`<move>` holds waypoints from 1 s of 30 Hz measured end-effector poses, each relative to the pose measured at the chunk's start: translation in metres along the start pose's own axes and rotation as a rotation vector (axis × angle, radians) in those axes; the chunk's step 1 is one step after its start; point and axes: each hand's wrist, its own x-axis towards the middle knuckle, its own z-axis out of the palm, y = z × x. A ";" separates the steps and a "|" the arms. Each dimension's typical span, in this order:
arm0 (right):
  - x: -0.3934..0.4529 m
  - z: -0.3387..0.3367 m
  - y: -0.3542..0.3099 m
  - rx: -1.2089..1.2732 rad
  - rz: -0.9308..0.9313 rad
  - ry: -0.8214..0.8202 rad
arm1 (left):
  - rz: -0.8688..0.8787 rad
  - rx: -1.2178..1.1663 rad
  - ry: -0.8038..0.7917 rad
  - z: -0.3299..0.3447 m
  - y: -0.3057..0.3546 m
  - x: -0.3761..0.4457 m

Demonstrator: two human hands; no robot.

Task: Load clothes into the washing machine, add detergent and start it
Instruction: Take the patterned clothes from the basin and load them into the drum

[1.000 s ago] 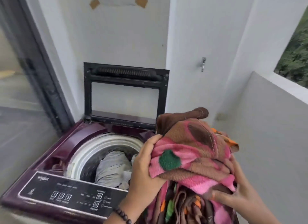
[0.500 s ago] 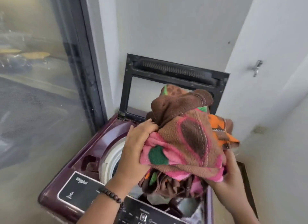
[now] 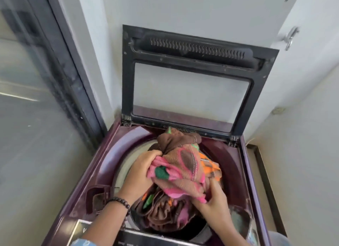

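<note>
Both grips clamped on the patterned blanket [image 3: 185, 165]: left hand [image 3: 142, 170] curled into its near-left edge, right hand [image 3: 214, 200] pinching the lower right hem. Bundle bunched over the drum opening [image 3: 126, 165] of the washing machine [image 3: 88, 181], hanging folds already inside, bulk above the rim. Straight down from here, probably. Open lid [image 3: 190, 84] upright close behind; upper folds nearly touching its hinge edge.

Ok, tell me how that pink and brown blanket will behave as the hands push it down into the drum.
The blanket looks floppy: it bunches and folds where the left hand and right hand grip it. It will probably compress, then spring back up, since its heap stands above the drum rim. It seems bulky rather than heavy, and loose folds may snag near the lid hinge.
</note>
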 end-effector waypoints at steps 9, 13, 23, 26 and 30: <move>0.019 0.040 0.025 -0.185 0.228 -0.266 | -0.248 0.193 -0.589 0.010 -0.068 0.076; 0.032 0.044 0.043 -0.292 0.395 -0.493 | -0.261 0.375 -0.766 0.046 -0.084 0.088; 0.022 0.056 0.056 -0.300 0.475 -0.839 | -0.504 0.780 -0.976 0.075 -0.156 0.031; 0.024 0.056 0.060 -0.387 0.450 -0.897 | -0.533 0.751 -1.053 0.079 -0.150 0.031; 0.025 0.056 0.060 -0.444 0.422 -0.903 | -0.575 0.663 -1.210 0.078 -0.154 0.036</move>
